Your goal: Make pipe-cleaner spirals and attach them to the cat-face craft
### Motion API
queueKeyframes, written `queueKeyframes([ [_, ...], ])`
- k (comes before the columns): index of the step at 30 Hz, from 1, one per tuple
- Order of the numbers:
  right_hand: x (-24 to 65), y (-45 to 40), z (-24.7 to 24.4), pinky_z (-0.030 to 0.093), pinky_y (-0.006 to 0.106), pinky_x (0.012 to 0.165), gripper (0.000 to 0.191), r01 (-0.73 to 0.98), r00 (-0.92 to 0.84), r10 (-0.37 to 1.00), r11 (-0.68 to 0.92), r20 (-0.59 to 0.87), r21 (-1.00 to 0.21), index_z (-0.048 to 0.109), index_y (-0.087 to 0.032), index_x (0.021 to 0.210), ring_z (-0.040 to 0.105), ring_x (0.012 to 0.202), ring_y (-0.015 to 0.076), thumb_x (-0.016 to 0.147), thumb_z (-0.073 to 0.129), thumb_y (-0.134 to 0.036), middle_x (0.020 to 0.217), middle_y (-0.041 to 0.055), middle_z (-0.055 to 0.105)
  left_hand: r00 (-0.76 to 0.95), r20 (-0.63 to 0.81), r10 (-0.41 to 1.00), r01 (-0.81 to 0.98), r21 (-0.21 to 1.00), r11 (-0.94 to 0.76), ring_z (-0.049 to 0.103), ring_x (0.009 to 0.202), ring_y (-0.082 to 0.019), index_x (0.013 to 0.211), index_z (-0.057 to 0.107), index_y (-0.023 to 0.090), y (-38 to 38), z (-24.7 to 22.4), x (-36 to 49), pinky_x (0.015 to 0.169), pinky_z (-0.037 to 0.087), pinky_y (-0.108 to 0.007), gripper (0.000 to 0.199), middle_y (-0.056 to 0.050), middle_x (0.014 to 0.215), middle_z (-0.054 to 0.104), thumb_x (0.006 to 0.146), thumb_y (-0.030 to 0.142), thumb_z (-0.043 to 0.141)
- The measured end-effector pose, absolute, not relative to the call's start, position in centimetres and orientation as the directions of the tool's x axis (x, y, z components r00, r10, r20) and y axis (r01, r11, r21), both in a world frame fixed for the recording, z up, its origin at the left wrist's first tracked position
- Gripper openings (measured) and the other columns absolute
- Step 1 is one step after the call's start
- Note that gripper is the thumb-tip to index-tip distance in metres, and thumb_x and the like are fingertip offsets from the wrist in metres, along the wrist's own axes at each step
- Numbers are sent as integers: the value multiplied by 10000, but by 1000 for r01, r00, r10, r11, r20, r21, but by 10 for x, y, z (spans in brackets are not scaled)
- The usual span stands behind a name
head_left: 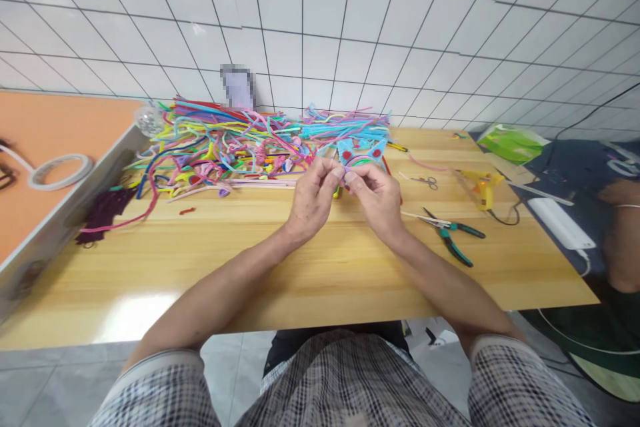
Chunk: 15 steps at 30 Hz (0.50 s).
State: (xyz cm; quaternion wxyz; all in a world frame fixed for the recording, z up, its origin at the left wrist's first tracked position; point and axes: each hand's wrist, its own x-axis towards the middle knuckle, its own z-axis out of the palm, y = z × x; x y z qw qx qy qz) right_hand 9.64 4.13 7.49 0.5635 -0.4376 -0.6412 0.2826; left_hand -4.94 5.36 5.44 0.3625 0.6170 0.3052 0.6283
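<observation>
My left hand (316, 199) and my right hand (374, 199) meet over the middle of the table, thumbs and fingertips pressed together. Between them they pinch a purple pipe cleaner (347, 171), mostly covered by the fingers. Just behind my right hand lies a light-blue fuzzy piece with red dots (377, 149), partly hidden. A large tangle of coloured pipe cleaners (215, 147) spreads beyond my left hand. Farther back, a bundle of light-blue and lilac pipe cleaners (345, 127) rests near the wall.
On the right are pliers (453, 233), small scissors (429, 182), a yellow glue gun (483, 185) and a white power strip (561, 223). Another person's arm (623, 233) shows at the right edge. Dark purple fabric (107, 210) and a white tape roll (60, 171) are left.
</observation>
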Motion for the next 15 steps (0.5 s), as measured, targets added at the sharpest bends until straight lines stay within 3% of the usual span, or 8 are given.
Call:
queueKeyframes([
  [4, 98, 41, 74, 493, 340, 710, 307, 323, 4, 853, 493, 522, -808, 742, -239, 843, 614, 751, 174, 1013, 711, -492, 798, 12, 694, -10, 537, 843, -129, 836, -534, 540, 659, -118, 963, 607, 229, 52, 46, -44, 645, 468, -257, 317, 23, 804, 628, 1105, 512, 616],
  [10, 114, 49, 86, 492, 353, 784, 173, 502, -119, 798, 562, 591, -658, 727, -240, 807, 621, 796, 189, 976, 717, -275, 818, 12, 696, 244, 681, 690, 72, 697, -713, 581, 710, -127, 961, 624, 217, 73, 57, -65, 688, 460, -267, 247, 18, 817, 642, 1120, 405, 601],
  [15, 112, 52, 81, 497, 334, 739, 201, 382, -78, 853, 503, 516, -775, 773, -240, 889, 625, 793, 183, 1008, 716, -392, 847, 15, 718, 200, 698, 688, 112, 681, -724, 582, 734, -129, 950, 606, 215, 73, 60, -68, 708, 469, -265, 279, 11, 833, 645, 1138, 416, 561],
])
